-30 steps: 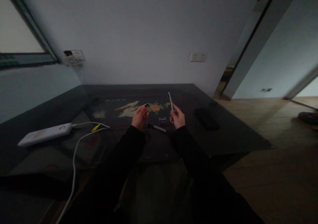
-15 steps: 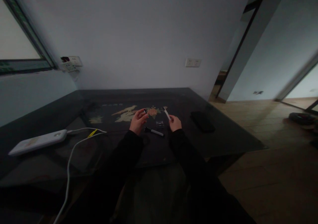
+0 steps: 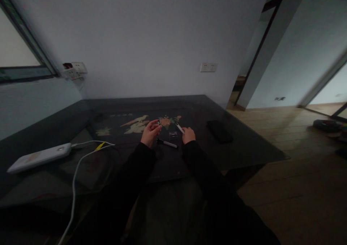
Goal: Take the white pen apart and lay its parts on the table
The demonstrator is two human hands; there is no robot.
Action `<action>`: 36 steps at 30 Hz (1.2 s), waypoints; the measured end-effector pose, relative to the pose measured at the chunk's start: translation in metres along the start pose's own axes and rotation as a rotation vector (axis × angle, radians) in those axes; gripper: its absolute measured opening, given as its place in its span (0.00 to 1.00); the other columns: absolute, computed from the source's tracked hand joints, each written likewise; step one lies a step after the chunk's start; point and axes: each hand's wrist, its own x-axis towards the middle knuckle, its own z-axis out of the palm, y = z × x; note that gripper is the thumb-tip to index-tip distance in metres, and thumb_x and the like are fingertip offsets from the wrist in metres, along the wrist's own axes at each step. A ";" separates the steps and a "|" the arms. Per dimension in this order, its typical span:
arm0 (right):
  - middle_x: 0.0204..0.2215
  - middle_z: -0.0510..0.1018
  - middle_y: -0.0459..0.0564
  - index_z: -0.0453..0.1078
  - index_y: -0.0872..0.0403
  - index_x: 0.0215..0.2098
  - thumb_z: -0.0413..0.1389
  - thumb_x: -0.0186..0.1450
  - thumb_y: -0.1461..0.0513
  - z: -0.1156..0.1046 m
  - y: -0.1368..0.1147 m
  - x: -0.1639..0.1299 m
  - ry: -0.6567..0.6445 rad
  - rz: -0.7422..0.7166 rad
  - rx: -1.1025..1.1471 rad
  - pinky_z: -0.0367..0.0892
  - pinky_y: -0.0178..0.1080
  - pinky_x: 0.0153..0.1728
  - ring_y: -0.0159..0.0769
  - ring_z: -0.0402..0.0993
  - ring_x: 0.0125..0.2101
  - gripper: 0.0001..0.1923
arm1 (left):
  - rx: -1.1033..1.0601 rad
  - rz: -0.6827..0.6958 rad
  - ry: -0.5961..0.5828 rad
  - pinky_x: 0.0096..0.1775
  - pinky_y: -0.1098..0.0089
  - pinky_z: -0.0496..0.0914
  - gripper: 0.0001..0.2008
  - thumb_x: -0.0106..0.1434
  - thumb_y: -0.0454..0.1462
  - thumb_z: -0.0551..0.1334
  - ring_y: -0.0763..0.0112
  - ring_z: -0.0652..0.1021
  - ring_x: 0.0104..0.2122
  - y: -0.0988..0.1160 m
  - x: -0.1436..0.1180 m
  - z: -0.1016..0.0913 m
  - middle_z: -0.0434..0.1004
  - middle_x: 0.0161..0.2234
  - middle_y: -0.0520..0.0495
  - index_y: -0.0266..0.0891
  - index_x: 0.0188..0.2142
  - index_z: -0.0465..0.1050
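Note:
My left hand [image 3: 149, 132] is raised a little over the dark table, thumb and fingers pinching a small dark piece [image 3: 158, 122] too small to make out. In my right hand [image 3: 188, 135] is a slim pale razor handle [image 3: 180, 128], its dark tip pointing up and left toward the other hand. The two hands are apart. Between them on the table [image 3: 130, 107] lies a small clear case [image 3: 172, 135] with dark parts inside. Just nearer to me rests a grey-and-black razor [image 3: 167, 143], its black head to the left.
A dark flat case or wallet [image 3: 219, 131] lies right of my hands. On the left sits a white power strip or power bank [image 3: 40, 158], whose white cable [image 3: 74, 187] with a yellow tag loops over the table's near edge. The wall [image 3: 146, 56] bounds the far side.
My right hand has shifted slightly left, and the razor handle's tip is lower and closer to my left hand. My left hand keeps its pinch. The view has moved slightly.

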 end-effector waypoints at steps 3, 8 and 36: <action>0.50 0.71 0.54 0.66 0.54 0.52 0.53 0.67 0.57 0.001 -0.001 0.001 -0.013 0.010 -0.037 0.70 0.47 0.45 0.38 0.71 0.45 0.16 | 0.024 0.001 -0.012 0.26 0.78 0.64 0.27 0.42 0.39 0.73 0.80 0.73 0.24 -0.003 0.001 -0.001 0.72 0.28 0.55 0.38 0.42 0.71; 0.50 0.71 0.54 0.66 0.55 0.52 0.53 0.67 0.57 0.000 -0.002 0.000 -0.033 -0.003 -0.071 0.70 0.47 0.45 0.39 0.71 0.45 0.16 | 0.058 0.019 -0.044 0.24 0.78 0.63 0.25 0.43 0.39 0.72 0.79 0.72 0.23 -0.008 0.003 -0.001 0.73 0.26 0.54 0.37 0.42 0.71; 0.44 0.75 0.56 0.74 0.54 0.46 0.46 0.69 0.60 -0.021 -0.010 -0.010 0.088 -0.099 0.216 0.63 0.37 0.46 0.38 0.71 0.46 0.16 | 0.592 0.304 -0.142 0.33 0.70 0.65 0.19 0.49 0.43 0.69 0.70 0.72 0.29 -0.016 -0.003 0.001 0.74 0.32 0.48 0.39 0.40 0.73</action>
